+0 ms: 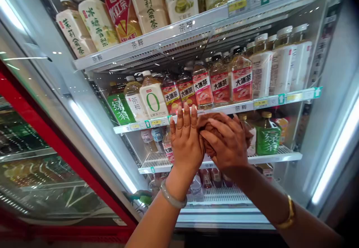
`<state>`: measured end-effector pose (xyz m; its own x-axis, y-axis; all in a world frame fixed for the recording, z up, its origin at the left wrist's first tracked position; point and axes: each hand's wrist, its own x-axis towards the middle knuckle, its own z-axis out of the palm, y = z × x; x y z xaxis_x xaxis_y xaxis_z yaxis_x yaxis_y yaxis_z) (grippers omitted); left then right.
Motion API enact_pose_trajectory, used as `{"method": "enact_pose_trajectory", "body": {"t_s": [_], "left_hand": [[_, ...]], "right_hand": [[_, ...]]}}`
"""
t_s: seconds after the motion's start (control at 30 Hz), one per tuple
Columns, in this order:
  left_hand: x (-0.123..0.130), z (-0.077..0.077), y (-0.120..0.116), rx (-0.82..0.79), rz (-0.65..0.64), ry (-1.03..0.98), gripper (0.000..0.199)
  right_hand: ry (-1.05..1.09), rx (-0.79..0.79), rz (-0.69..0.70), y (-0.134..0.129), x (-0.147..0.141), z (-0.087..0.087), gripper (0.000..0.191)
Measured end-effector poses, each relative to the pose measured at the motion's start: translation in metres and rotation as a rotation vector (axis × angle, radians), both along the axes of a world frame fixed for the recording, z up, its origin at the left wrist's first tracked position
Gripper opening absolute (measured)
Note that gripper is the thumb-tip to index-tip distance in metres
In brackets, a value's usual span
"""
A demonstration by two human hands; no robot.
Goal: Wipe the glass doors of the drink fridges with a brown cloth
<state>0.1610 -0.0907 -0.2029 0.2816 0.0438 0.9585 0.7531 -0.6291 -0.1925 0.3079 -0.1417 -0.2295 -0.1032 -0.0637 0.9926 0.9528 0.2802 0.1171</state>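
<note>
My left hand (187, 141) is raised with its fingers stretched upward, flat before the shelves of a drinks cooler. It wears a pale bangle at the wrist. Right beside it, my right hand (226, 141) presses a crumpled brown cloth (209, 123), its fingers curved over the fabric. The cloth lies against the side of the left hand. Behind both hands runs the front edge of the middle shelf (224, 109), with red-labelled tea bottles (202, 87) standing on it. A gold bracelet shows on the right wrist.
Larger bottles (97, 22) fill the upper shelf, and a green-labelled bottle (268, 136) stands on the lower shelf at the right. A red door frame (64, 143) slants down the left side. Bright light strips (103, 147) line the cooler's sides.
</note>
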Motion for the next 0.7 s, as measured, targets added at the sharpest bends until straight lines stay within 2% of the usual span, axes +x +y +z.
{"method": "enact_pose_trajectory", "body": {"t_s": [0.07, 0.13, 0.27, 0.37, 0.43, 0.53, 0.63, 0.7], "left_hand": [[-0.014, -0.002, 0.004, -0.002, 0.037, -0.025, 0.071], [-0.026, -0.002, 0.008, 0.004, 0.057, -0.019, 0.071], [-0.046, -0.004, 0.014, 0.014, 0.04, -0.004, 0.072], [-0.058, -0.006, 0.015, 0.007, 0.033, -0.025, 0.07], [-0.068, -0.007, 0.016, -0.011, 0.05, -0.045, 0.071], [-0.088, -0.011, 0.02, -0.033, 0.09, -0.061, 0.074], [-0.106, -0.018, 0.025, -0.032, 0.101, -0.04, 0.074], [-0.115, -0.022, 0.028, -0.016, 0.088, -0.022, 0.072]], "right_hand": [[-0.042, 0.006, 0.017, 0.003, -0.002, 0.01, 0.043], [0.028, 0.037, -0.008, 0.004, -0.003, 0.013, 0.046], [0.156, 0.051, -0.036, 0.007, -0.032, -0.005, 0.034], [-0.006, -0.024, 0.007, 0.012, -0.057, -0.006, 0.034], [-0.07, -0.049, 0.029, 0.015, -0.058, 0.003, 0.043], [-0.004, -0.017, 0.024, 0.018, -0.047, 0.009, 0.049], [0.125, 0.071, -0.003, 0.021, -0.062, -0.008, 0.038], [0.092, 0.016, 0.013, 0.024, -0.09, -0.019, 0.029]]}}
